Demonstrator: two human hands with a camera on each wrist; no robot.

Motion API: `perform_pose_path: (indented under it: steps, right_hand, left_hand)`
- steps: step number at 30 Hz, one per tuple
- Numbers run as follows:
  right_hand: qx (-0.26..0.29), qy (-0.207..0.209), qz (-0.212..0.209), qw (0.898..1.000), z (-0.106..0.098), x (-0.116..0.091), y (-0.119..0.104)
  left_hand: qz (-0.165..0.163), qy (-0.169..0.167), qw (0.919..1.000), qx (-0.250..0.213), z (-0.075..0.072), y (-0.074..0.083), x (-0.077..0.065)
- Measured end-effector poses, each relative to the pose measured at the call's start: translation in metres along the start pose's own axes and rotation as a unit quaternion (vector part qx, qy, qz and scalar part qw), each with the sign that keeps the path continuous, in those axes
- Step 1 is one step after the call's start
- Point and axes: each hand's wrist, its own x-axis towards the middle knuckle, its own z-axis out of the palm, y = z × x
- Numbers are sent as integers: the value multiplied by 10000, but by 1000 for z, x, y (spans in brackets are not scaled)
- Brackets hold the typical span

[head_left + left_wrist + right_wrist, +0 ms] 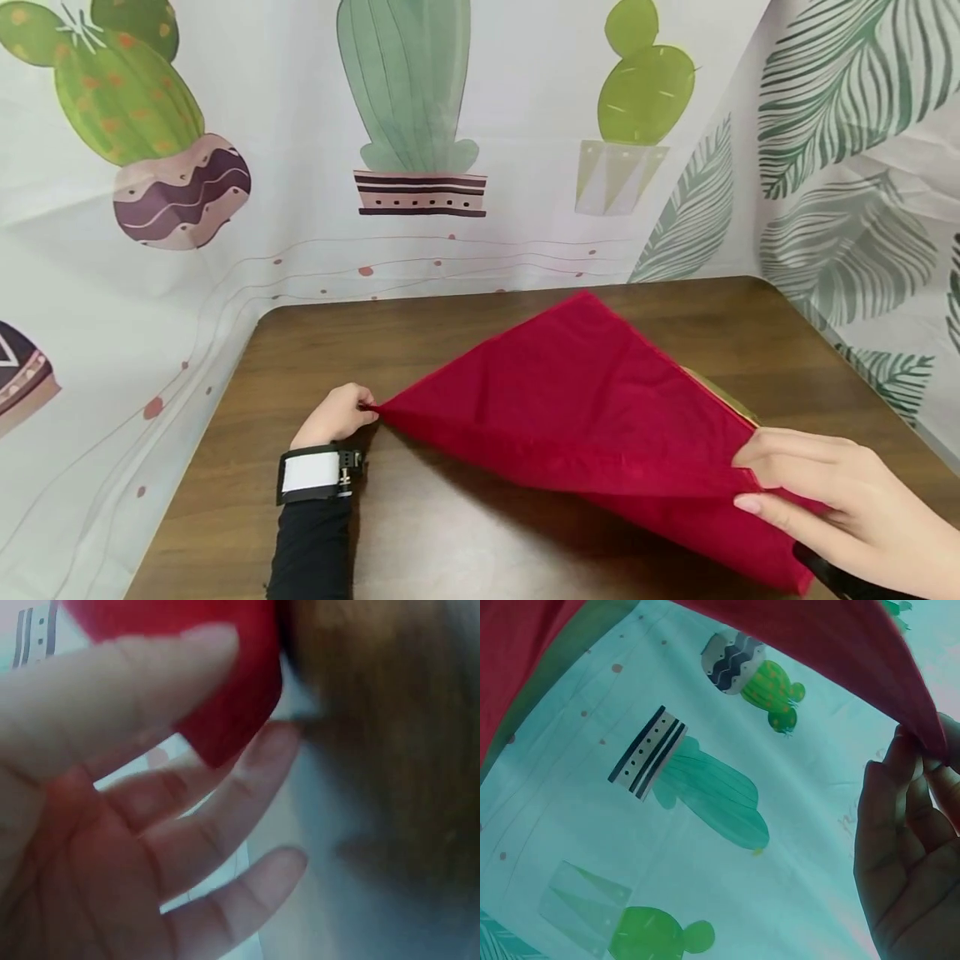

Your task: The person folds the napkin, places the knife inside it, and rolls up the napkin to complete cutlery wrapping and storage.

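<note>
A red cloth [600, 400] is stretched between my two hands above the table, its far corner pointing toward the table's back edge. At its left corner, my left hand [335, 414] pinches the fabric. The left wrist view has the thumb on the red cloth [232, 712] with the fingers behind it. My right hand [847, 492] holds the cloth's right side between thumb and fingers. In the right wrist view, that hand [911, 847] pinches a gathered bit of the cloth [825, 652]. The near part folds and hangs down at the right.
A gold strip [720, 396] shows along the cloth's right edge; what it belongs to is hidden. The brown wooden table [315, 342] has rounded back corners. Behind it hangs a white backdrop [285, 167] printed with cacti and leaves.
</note>
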Motion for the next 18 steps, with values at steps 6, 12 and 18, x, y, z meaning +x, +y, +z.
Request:
perform_pose_path:
  steps: [6, 12, 18]
  right_hand:
    - [189, 218, 107, 9995, -6, 22, -2]
    - [-481, 450, 839, 9943, -20, 37, 14]
    - [-960, 619, 1871, 9757, -25, 53, 53]
  left_hand:
    - [317, 14, 9995, -15, -13, -6, -17]
    - [646, -111, 9977, -175, -25, -12, -41]
    - [838, -674, 9912, -776, -34, -24, -55]
